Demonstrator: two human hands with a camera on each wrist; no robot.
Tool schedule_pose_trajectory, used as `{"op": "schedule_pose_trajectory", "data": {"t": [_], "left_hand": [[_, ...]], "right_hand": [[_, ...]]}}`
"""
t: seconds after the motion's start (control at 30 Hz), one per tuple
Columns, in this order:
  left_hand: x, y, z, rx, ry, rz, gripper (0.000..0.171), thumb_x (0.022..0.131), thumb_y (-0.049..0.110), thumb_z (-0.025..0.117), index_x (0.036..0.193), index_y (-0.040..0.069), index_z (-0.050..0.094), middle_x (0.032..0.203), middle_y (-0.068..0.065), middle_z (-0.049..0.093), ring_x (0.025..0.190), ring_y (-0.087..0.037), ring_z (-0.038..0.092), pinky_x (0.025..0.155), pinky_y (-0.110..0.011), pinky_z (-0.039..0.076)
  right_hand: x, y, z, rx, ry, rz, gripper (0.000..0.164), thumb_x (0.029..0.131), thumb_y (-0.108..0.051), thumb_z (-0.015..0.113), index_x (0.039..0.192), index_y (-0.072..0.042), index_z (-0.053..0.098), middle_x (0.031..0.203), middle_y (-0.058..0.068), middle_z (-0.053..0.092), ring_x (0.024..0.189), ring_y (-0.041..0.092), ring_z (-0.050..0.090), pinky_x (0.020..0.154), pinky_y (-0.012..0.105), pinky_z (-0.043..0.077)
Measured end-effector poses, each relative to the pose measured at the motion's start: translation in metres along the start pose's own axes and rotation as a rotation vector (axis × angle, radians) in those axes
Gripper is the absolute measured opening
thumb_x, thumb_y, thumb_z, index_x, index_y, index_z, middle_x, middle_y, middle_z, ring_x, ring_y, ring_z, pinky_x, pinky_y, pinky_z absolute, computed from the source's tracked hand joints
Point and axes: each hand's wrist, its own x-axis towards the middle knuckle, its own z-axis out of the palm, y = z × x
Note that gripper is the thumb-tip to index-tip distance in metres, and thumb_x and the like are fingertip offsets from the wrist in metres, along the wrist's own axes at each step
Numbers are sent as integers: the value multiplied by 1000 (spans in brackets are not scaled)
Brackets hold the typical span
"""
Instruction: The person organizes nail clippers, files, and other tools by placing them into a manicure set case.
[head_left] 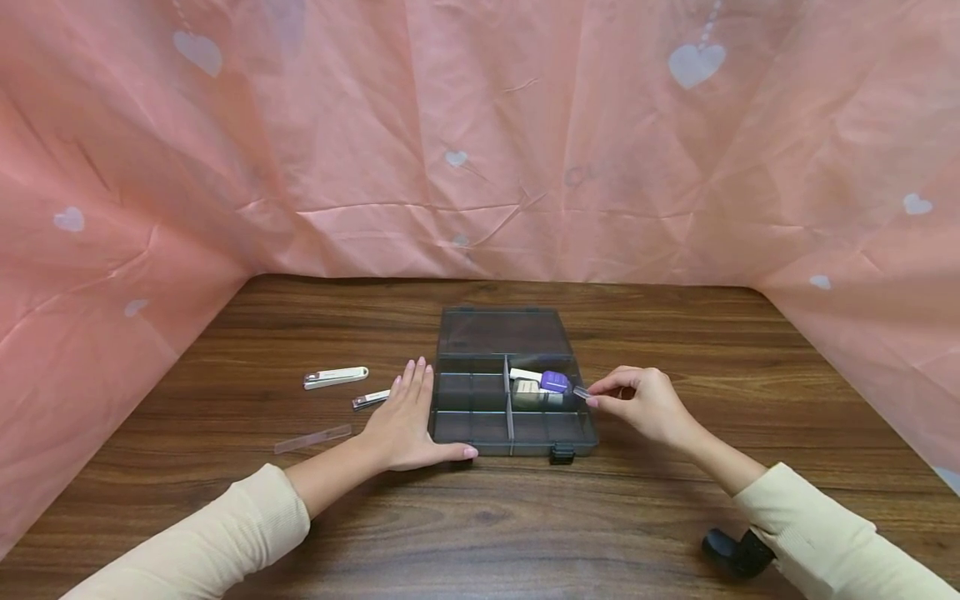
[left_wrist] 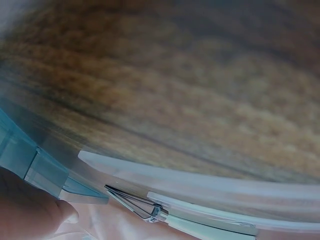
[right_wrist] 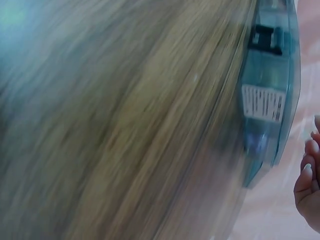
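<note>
A dark see-through compartment box [head_left: 471, 427] lies on the table with its lid [head_left: 502, 332] folded back. My left hand [head_left: 401, 425] rests flat along its left side, fingers straight, thumb at the front edge. At the right edge my right hand [head_left: 648, 404] pinches a small clear plastic piece [head_left: 582, 392] between thumb and forefinger. Inside the upper right compartment lie a purple nail polish bottle [head_left: 555, 382] with a white cap and a pale one [head_left: 527, 387]. In the right wrist view, fingers [right_wrist: 311, 175] show beside the box [right_wrist: 265, 72], but the held piece does not.
Left of the box lie a white nail clipper [head_left: 335, 378], a second nail clipper [head_left: 371, 400] partly behind my left hand, and a clear plastic strip [head_left: 312, 439]. A black object [head_left: 738, 553] sits under my right sleeve. Pink curtain [head_left: 480, 192] surrounds the wooden table.
</note>
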Motion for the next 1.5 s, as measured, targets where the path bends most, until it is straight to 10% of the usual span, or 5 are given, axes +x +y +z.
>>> {"op": "schedule_pose_trajectory", "data": {"t": [1.13,1.5], "left_hand": [[-2,1,1,-2,1,4,124,67,78,56,146,-7,12,154,-25,6,144,-35,5,117,-44,14],[-2,1,0,-1,-6,6,124,66,78,56,146,-7,12,154,-25,6,144,-35,5,117,-44,14]], "right_hand": [[17,-18,51,-86,-293,-222,5,74,-11,76,74,-6,74,74,1,71,66,1,57,55,16,44],[16,-15,41,15,-125,-213,5,75,-4,74,78,-1,74,74,3,68,65,-3,48,55,17,43]]}}
